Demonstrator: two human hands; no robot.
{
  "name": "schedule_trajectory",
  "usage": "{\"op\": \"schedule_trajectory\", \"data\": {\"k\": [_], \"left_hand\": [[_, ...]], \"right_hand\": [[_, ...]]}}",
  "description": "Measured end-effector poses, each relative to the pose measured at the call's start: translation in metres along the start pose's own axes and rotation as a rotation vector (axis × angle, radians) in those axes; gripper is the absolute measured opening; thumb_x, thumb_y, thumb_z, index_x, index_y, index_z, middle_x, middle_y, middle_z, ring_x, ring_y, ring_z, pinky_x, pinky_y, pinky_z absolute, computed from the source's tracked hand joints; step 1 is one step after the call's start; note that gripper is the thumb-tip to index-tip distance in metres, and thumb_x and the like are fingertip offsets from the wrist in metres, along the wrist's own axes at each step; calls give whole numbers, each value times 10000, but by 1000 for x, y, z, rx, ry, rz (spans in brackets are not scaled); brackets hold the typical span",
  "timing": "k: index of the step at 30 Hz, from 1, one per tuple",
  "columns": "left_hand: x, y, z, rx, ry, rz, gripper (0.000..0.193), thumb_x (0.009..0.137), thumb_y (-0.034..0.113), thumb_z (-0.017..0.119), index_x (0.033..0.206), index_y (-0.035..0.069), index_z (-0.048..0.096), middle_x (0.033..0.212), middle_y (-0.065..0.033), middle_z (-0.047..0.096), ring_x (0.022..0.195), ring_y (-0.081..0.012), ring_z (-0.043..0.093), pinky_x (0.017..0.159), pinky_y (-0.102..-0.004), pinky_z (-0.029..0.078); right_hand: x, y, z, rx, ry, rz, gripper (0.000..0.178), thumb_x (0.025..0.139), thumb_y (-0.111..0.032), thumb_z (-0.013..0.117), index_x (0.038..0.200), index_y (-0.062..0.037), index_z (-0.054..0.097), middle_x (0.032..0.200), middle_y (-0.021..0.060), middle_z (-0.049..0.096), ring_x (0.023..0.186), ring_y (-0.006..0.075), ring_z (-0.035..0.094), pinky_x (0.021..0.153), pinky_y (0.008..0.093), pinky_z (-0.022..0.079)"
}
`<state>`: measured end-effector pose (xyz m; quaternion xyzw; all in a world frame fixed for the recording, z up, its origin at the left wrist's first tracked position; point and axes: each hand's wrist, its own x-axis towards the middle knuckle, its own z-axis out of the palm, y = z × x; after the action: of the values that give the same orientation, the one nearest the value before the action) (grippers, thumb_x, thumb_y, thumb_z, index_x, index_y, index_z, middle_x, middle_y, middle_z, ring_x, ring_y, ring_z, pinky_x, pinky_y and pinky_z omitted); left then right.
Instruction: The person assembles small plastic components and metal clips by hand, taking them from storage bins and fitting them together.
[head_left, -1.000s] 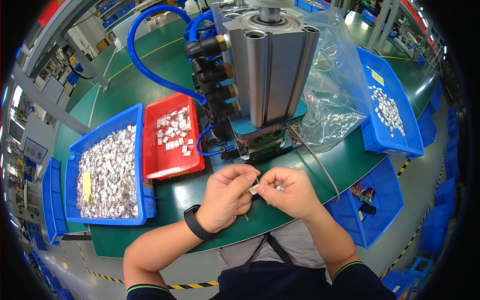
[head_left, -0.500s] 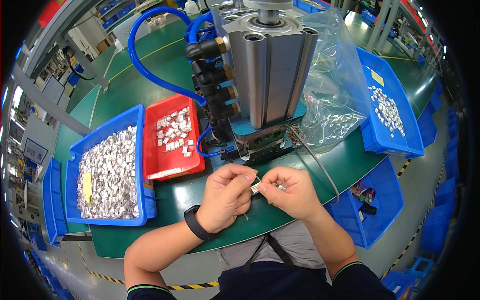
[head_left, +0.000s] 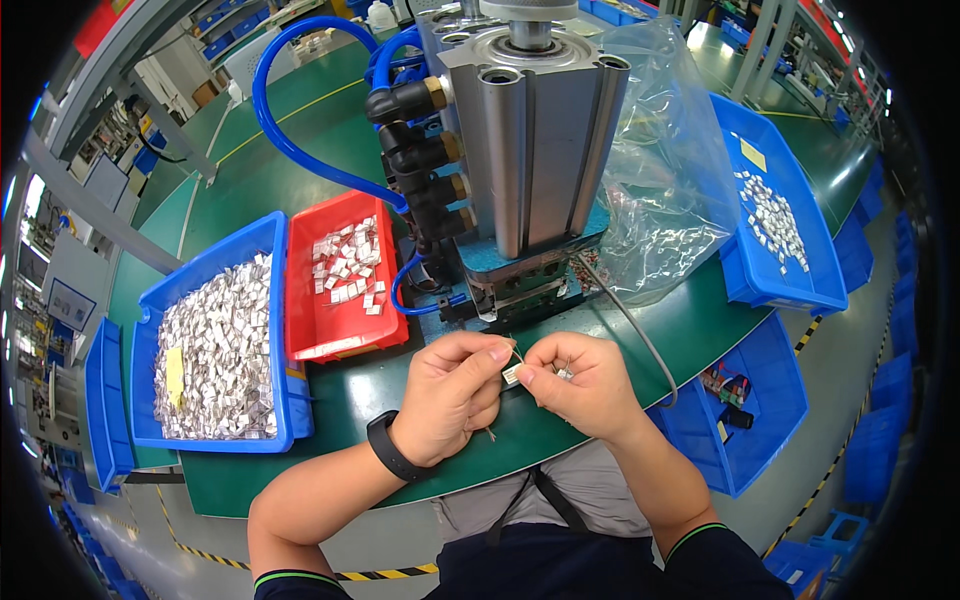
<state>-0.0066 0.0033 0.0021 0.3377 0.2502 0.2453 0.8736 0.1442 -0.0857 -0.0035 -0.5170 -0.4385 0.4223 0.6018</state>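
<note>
At the left edge of the green worktop (head_left: 300, 180) stands a blue bin (head_left: 262, 240) full of small silvery parts, and just beside it, toward the middle, a red bin (head_left: 330, 335) with fewer of the same parts. At the near edge of the worktop the left hand (head_left: 447, 397), with a black wristband (head_left: 385, 445), meets the right hand (head_left: 580, 385); both are closed in a pinch on one small metal part (head_left: 511, 375), which sits between the fingertips in front of the pneumatic press (head_left: 530, 150). A thin wire lead seems to stand up from the part, though it is too fine to be sure. I judge the step in hand to be fitting or straightening this lead by finger; the next move would need a steady, fine grip so that the lead does not bend. Further right lie a clear plastic bag (head_left: 670, 170) and another blue bin (head_left: 800, 290) at the right edge. Compared with one second ago, the hands hold almost the same place and grip; only the view has shifted slightly.
</note>
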Motion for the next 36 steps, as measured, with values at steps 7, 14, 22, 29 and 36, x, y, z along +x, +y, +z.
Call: {"op": "schedule_trajectory", "data": {"k": [7, 14, 22, 29, 36], "left_hand": [[-1, -3, 2, 1, -13, 50, 125, 929, 71, 561, 1045, 39, 596, 632, 31, 458, 423, -32, 309, 366, -209, 210], [0, -1, 3, -10, -33, 10, 173, 932, 64, 545, 1103, 44, 563, 635, 38, 425, 429, -32, 277, 370, -214, 191], [1, 0, 4, -20, -24, 9, 137, 939, 87, 542, 1073, 59, 559, 613, 31, 416, 423, -43, 275, 368, -215, 187], [1, 1, 5, -29, -17, -18, 109, 940, 105, 550, 1043, 69, 556, 589, 30, 406, 421, -45, 281, 367, -215, 192], [1, 1, 5, -13, -8, -27, 93, 944, 122, 549, 1025, 75, 552, 584, 30, 403, 419, -47, 282, 371, -213, 203]], "right_hand": [[0, -2, -1, 40, 14, 33, 85, 857, -61, 651, 835, 5, 602, 657, -6, 575, 519, 16, 472, 438, 173, 346], [6, -7, -4, 273, 31, 261, 97, 872, -65, 624, 830, 16, 590, 588, 25, 543, 422, 37, 413, 373, 184, 306], [20, -19, -6, 211, 83, 294, 150, 879, -118, 622, 806, 10, 594, 568, 21, 530, 411, 42, 413, 367, 192, 301], [27, -18, -7, 359, 85, 288, 175, 865, -126, 636, 764, 4, 578, 539, 19, 513, 379, 42, 384, 338, 202, 282], [31, -19, -7, 377, 99, 333, 153, 856, -88, 616, 770, 25, 559, 556, 40, 517, 367, 63, 383, 325, 203, 275]]}}
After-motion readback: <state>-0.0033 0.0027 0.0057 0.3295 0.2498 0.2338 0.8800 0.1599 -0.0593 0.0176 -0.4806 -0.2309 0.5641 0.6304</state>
